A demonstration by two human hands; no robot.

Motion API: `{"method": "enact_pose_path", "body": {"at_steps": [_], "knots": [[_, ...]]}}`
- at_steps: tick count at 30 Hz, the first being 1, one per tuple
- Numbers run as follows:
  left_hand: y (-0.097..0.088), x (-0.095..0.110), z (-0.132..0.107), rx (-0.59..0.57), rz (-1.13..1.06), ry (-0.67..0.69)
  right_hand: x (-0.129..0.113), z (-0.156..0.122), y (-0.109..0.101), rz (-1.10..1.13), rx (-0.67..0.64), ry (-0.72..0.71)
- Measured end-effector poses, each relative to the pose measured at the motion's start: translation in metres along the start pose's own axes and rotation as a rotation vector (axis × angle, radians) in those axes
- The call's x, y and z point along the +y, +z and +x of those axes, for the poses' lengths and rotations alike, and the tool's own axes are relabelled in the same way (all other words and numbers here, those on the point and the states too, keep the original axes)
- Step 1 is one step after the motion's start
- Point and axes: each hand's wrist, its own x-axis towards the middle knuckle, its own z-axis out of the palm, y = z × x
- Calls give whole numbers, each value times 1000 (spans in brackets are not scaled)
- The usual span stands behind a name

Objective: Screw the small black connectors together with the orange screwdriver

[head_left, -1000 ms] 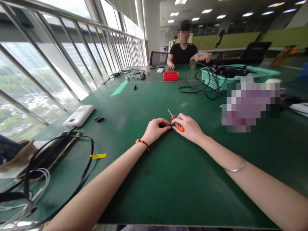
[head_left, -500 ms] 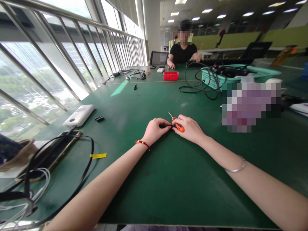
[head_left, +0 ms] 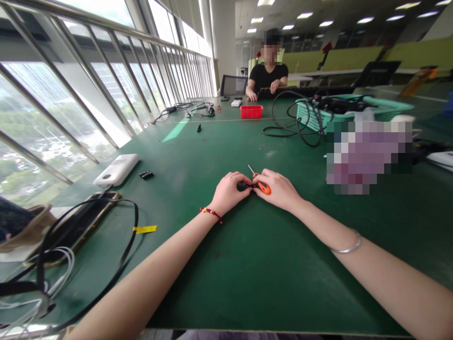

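Note:
My two hands meet at the middle of the green table (head_left: 226, 264). My right hand (head_left: 279, 189) is closed around a small orange-handled screwdriver (head_left: 262, 186), whose thin metal shaft sticks up and away from me. My left hand (head_left: 228, 192) has its fingers curled and pinched on a small dark part (head_left: 248, 186) that touches the screwdriver handle. Most of that part is hidden by my fingers. A red bead bracelet sits on my left wrist, a thin metal bangle on my right forearm.
A white power bank (head_left: 116, 170) and a small black piece (head_left: 146, 175) lie to the left. Black cable loops (head_left: 85, 245) fill the near left. A red bin (head_left: 251, 112) and a teal basket (head_left: 311, 118) with cables stand farther back. A person in black sits at the far end.
My left hand has closed in slightly toward the right hand. The person at the far end has drawn one hand in from the right.

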Motion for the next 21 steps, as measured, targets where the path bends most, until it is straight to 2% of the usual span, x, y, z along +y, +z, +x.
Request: {"method": "enact_pose_path", "body": {"at_steps": [8, 21], "knots": [[0, 0, 0, 17, -65, -47, 2, 0, 2, -10, -13, 9], [-1, 0, 0, 0, -18, -47, 4, 1, 4, 9, -3, 1]]}}
